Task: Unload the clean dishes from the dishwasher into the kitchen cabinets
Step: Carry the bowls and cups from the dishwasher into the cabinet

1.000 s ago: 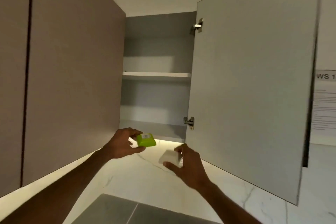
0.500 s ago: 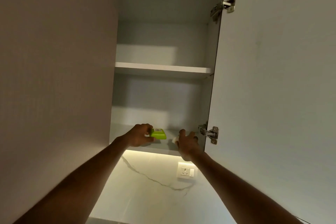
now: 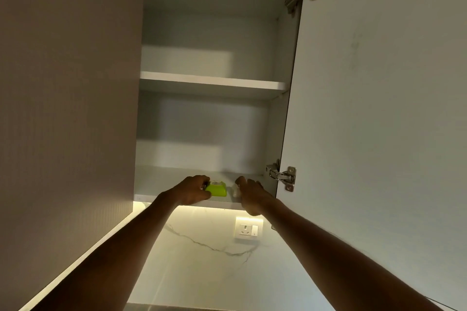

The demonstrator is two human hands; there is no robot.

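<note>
I look up into an open wall cabinet. My left hand [image 3: 192,190] grips a small lime-green container [image 3: 217,189] that sits on the front of the bottom shelf [image 3: 161,182]. My right hand [image 3: 250,194] is curled round a small white container [image 3: 235,190] just to the right of the green one, at the shelf's front edge. Most of the white container is hidden behind my fingers. Both arms reach up from below.
The cabinet door [image 3: 379,108] stands open on the right, with two metal hinges [image 3: 283,176]. An upper shelf [image 3: 212,82] shows nothing on it. A closed cabinet front [image 3: 63,83] is on the left. A wall socket [image 3: 249,230] sits below on the marble backsplash.
Both hands rose from above the counter to the cabinet's bottom shelf, carrying the green and white containers. My view tilted upward and closer to the cabinet.
</note>
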